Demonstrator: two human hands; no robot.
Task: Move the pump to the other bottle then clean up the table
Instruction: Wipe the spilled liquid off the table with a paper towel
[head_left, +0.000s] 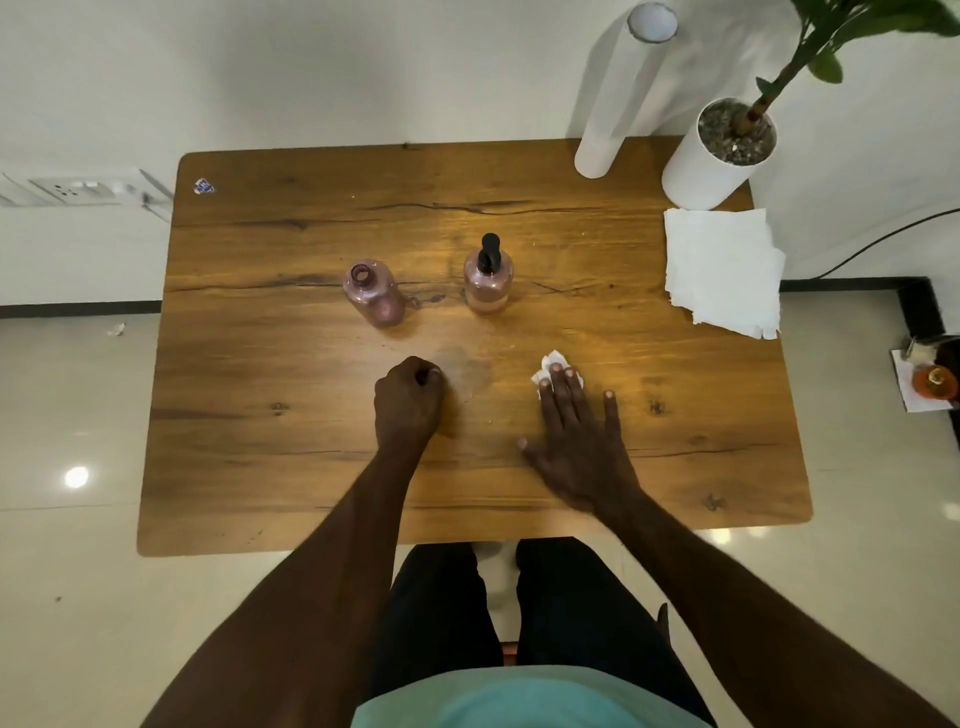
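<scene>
Your arms are bare to the frame's edge, no sleeves, watch or rings showing. You wear a teal shirt (530, 699) and, between it and the table (727, 467), dark trousers (561, 608).

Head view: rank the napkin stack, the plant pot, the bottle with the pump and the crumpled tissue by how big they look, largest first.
1. Napkin stack, the widest patch.
2. Plant pot; fairly close to the stack, and wide-angle stretch at the edge makes this unsure.
3. Bottle with the pump.
4. Crumpled tissue, mostly hidden under the right hand, so its full size is unclear.
</scene>
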